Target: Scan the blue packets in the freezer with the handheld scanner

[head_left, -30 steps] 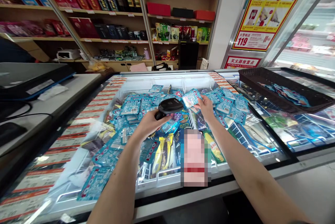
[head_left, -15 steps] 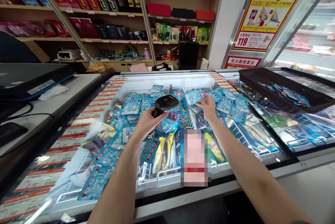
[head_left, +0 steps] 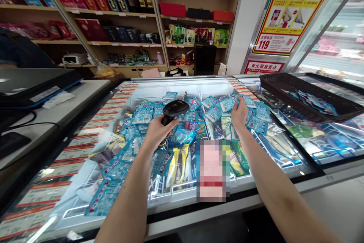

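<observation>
My left hand (head_left: pixel 159 131) is wrapped round the handle of a black barcode scanner (head_left: pixel 175 108), its head above the glass top of a chest freezer. My right hand (head_left: pixel 240 113) is closed on the edge of a small blue packet (head_left: pixel 228 103) with white print, among other blue packets on the right. Just left of it lies another blue packet (head_left: pixel 213 113). A large spread of blue packets (head_left: pixel 143 115) covers the left part of the glass. Wrapped ice creams (head_left: pixel 179 163) show through the glass below.
A dark woven tray (head_left: pixel 273 83) holding more packets rests at the right. On the left counter (head_left: pixel 71 102) sits a black machine (head_left: pixel 36 87). Price labels (head_left: pixel 82 150) line the freezer's left side. A blurred patch (head_left: pixel 212 171) covers something at the front edge. Stocked shelves stand behind.
My right hand has moved right, from one blue packet to a spot among the right-hand packets. The scanner has shifted slightly left. A dark shape has come further into view at far left.
</observation>
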Motion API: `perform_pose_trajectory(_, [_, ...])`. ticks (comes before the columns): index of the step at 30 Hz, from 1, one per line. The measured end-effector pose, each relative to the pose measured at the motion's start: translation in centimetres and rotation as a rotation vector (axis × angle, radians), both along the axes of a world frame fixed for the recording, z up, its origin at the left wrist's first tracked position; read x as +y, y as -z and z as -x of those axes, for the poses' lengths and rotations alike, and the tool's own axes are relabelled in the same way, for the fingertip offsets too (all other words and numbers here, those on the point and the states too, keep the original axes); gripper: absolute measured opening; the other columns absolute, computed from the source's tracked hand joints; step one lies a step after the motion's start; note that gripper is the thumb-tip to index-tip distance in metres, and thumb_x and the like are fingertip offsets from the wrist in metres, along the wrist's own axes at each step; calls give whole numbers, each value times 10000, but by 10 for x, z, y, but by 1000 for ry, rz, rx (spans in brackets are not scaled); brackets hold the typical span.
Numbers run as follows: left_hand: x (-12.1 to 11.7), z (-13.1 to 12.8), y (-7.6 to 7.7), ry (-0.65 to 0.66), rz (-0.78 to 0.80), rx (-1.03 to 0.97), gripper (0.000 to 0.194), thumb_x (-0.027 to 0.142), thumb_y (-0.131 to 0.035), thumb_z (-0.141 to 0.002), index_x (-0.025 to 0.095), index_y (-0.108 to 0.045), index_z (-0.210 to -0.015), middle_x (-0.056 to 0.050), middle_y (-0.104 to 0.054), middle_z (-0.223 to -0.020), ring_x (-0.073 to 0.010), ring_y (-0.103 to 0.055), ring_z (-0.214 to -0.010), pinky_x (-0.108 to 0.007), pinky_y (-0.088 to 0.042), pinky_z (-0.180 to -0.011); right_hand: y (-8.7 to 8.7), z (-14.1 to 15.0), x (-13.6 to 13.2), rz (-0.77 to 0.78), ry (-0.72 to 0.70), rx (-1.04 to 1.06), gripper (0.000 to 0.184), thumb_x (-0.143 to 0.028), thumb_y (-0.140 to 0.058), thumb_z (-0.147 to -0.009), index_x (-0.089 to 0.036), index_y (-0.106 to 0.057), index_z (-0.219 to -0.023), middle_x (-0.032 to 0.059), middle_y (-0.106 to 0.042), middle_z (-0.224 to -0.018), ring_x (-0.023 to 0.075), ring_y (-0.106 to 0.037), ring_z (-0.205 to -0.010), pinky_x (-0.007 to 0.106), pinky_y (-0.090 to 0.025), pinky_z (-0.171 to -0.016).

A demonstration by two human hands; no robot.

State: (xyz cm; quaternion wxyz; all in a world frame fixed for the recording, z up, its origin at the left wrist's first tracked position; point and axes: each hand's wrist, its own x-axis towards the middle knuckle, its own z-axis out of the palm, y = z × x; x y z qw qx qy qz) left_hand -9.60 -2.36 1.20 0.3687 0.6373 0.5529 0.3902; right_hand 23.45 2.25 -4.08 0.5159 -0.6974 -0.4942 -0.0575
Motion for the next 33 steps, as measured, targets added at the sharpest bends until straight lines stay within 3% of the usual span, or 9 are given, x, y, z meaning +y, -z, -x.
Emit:
perform_pose_trajectory(4, [1, 0, 0, -8, -1, 5, 417, 533, -656, -681, 145, -607, -824, 20, -518, -455, -110, -452, -387, -217, -305, -397, 2, -5, -1, 29, 66, -83, 339, -195, -331, -897, -134, -579, -1121, 147, -602, -1046, 258, -529, -979, 404, -406, -863])
perform_pose_trajectory(10, [5, 2, 4, -41, -30, 2, 397, 518, -637, -700, 147, -607, -837, 31, -506, -433, -114, -455, -383, -223, -344, -423, -4, 3, -10, 29, 152, -301, 281, -204, -431, -882, -197, -649, -1059, 119, -462, -1305, 288, -377, -1159, 457, -309, -969])
perform_pose_trajectory(18, [5, 4, 3, -95, -66, 6, 386, 515, -632, -701, 146, -612, -812, 28, -507, -429, -120, -459, -384, -225, -369, -422, -10, 48, -7, 120, -360, -497, 371, -408, -418, -934, -182, -627, -1142, 104, -604, -1164, 263, -467, -1111, 405, -339, -965])
perform_pose_trajectory(26, [6, 7, 5, -90, -85, 17, 384, 531, -612, -713, 150, -602, -767, 18, -514, -442, -124, -472, -392, -231, -391, -426, -5, 94, 3, 323, -694, -720, 727, -676, -462, -809, -216, -463, -1372, 130, -568, -1219, 286, -447, -1180, 417, -346, -982])
perform_pose_trajectory(29, [6, 7, 5, -105, -73, 24, 392, 539, -615, -710, 153, -602, -776, 15, -524, -450, -127, -476, -385, -232, -383, -413, -8, 97, 3, 290, -759, -803, 574, -593, -482, -847, -238, -557, -1293, 116, -595, -1124, 251, -491, -1106, 380, -369, -958])
perform_pose_trajectory(33, [5, 7, 2, -101, -54, 13, 398, 530, -622, -706, 150, -612, -820, 13, -528, -453, -139, -503, -397, -231, -379, -409, -8, 93, -2, 248, -710, -819, 367, -430, -442, -929, -234, -660, -1150, 94, -606, -1034, 206, -529, -1011, 306, -413, -869])
